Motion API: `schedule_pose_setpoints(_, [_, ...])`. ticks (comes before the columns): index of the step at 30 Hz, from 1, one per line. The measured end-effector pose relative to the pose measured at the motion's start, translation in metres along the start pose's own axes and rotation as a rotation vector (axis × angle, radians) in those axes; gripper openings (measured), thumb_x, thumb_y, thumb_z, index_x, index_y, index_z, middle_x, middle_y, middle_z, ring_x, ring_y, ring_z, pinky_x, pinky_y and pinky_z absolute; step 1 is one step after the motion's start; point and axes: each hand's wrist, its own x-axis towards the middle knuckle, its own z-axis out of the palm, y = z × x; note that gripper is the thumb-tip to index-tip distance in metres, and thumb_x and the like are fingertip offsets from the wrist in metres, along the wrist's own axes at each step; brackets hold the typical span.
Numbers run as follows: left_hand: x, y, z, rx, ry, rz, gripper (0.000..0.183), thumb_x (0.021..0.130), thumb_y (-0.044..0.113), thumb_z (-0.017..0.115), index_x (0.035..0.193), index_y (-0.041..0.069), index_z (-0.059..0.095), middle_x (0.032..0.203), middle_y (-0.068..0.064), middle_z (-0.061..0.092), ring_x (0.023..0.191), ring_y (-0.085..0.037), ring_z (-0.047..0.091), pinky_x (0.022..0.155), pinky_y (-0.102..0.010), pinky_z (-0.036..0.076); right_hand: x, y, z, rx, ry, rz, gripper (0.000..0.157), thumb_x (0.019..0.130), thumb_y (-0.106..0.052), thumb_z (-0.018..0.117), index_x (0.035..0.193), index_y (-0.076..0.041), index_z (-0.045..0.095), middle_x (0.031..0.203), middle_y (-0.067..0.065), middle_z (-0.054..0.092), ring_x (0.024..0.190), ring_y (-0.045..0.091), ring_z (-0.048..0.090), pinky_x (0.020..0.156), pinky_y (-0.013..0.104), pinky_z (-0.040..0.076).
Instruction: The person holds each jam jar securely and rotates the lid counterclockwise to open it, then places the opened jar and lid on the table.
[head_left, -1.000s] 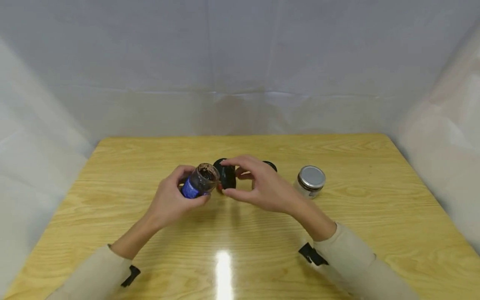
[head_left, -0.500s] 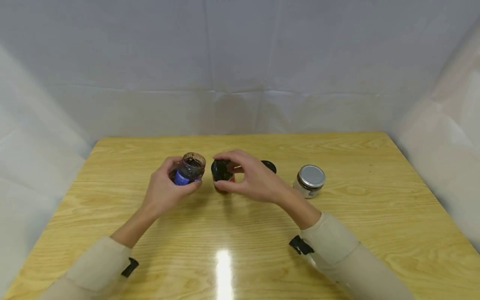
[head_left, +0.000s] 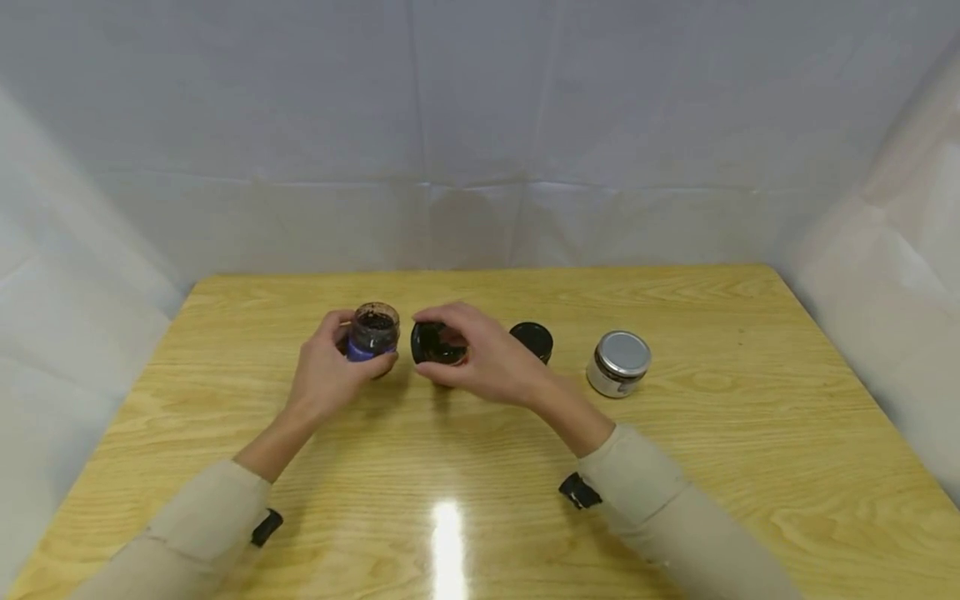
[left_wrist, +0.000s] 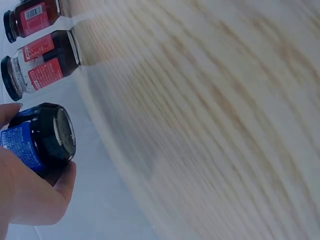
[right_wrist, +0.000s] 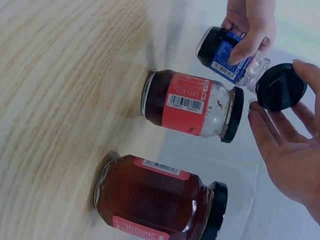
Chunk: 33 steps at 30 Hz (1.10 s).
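My left hand (head_left: 330,371) grips a small glass jar (head_left: 373,332) with a blue label around its body. The jar is uncapped, has dark residue inside, and is held above the table. Its dark base (left_wrist: 64,132) shows in the left wrist view. Between thumb and fingers, my right hand (head_left: 491,354) holds a black lid (right_wrist: 281,87), tilted on edge beside the jar's mouth and apart from it in the head view. Below the lid stands a red-labelled jar (right_wrist: 190,105) with its own black lid, mostly covered by the right hand in the head view.
An amber-filled jar (right_wrist: 155,195) with a black lid (head_left: 532,337) stands right of the red-labelled jar. Farther right is a silver-lidded jar (head_left: 618,365). All rest on a wooden table (head_left: 720,467), with pale sheeting (head_left: 480,125) behind and at both sides.
Both hands have shifted left, the left one carrying the blue-labelled jar and the right one the lid. The jar now stands more upright, and the amber jar's lid is more exposed.
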Motion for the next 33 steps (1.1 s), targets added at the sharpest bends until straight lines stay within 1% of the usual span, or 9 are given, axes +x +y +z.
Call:
schedule_pose_setpoints(5, [0.002,-0.001,0.005,0.023,0.031,-0.003,0.070,0.079,0.025,0.078,0.131,-0.002,0.040,0.126,-0.023,0.055,0.115,-0.034,0.051,0.097,-0.049,0.039,0.000,0.000,0.003,-0.055,0.016,-0.003,0.053,0.088,-0.028,0.070,0.135,-0.013,0.051,0.130,0.002,0.051,0.112,0.012,0.051,0.091,0.029,0.046])
schedule_pose_setpoints(8, [0.003,-0.001,0.008,0.025,0.035,0.000,0.068,0.079,0.021,0.078,0.130,-0.004,0.039,0.126,-0.024,0.054,0.116,-0.036,0.050,0.098,-0.049,0.037,0.001,0.000,0.005,-0.050,0.025,-0.010,0.053,0.088,-0.028,0.070,0.135,-0.013,0.051,0.129,0.002,0.052,0.112,0.013,0.051,0.092,0.031,0.046])
schedule_pose_setpoints(13, [0.004,-0.002,0.009,0.040,0.023,-0.008,0.068,0.081,0.019,0.076,0.129,-0.005,0.035,0.125,-0.027,0.050,0.116,-0.039,0.049,0.098,-0.051,0.036,0.004,0.000,0.010,-0.052,0.029,-0.025,0.052,0.087,-0.027,0.071,0.133,-0.013,0.052,0.128,0.001,0.052,0.112,0.011,0.050,0.091,0.029,0.046])
schedule_pose_setpoints(19, [0.002,-0.008,0.009,0.044,0.012,-0.015,0.068,0.082,0.021,0.075,0.128,-0.005,0.033,0.125,-0.028,0.049,0.115,-0.040,0.049,0.097,-0.051,0.038,0.007,-0.002,0.015,-0.075,0.026,-0.069,0.050,0.087,-0.027,0.070,0.132,-0.012,0.053,0.126,0.001,0.054,0.112,0.010,0.050,0.091,0.028,0.046])
schedule_pose_setpoints(21, [0.001,-0.010,0.009,0.041,0.006,-0.017,0.068,0.082,0.022,0.075,0.128,-0.005,0.033,0.126,-0.028,0.048,0.116,-0.040,0.049,0.097,-0.051,0.037,0.007,-0.002,0.016,-0.068,0.023,-0.071,0.050,0.088,-0.027,0.070,0.133,-0.012,0.052,0.126,0.001,0.053,0.111,0.010,0.050,0.090,0.029,0.046])
schedule_pose_setpoints(29, [0.002,-0.015,0.011,0.023,-0.013,-0.021,0.071,0.083,0.023,0.075,0.130,-0.007,0.031,0.127,-0.029,0.047,0.118,-0.041,0.047,0.100,-0.051,0.035,0.005,-0.002,0.017,-0.063,0.024,-0.063,0.051,0.088,-0.026,0.070,0.133,-0.013,0.052,0.126,0.000,0.053,0.109,0.008,0.051,0.088,0.020,0.044])
schedule_pose_setpoints(33, [0.002,-0.016,0.012,0.025,-0.031,-0.021,0.070,0.083,0.020,0.075,0.129,-0.008,0.031,0.127,-0.031,0.047,0.119,-0.041,0.047,0.102,-0.051,0.034,0.005,-0.001,0.018,-0.048,0.026,-0.067,0.051,0.087,-0.025,0.071,0.133,-0.012,0.052,0.125,0.001,0.053,0.108,0.009,0.051,0.089,0.023,0.045])
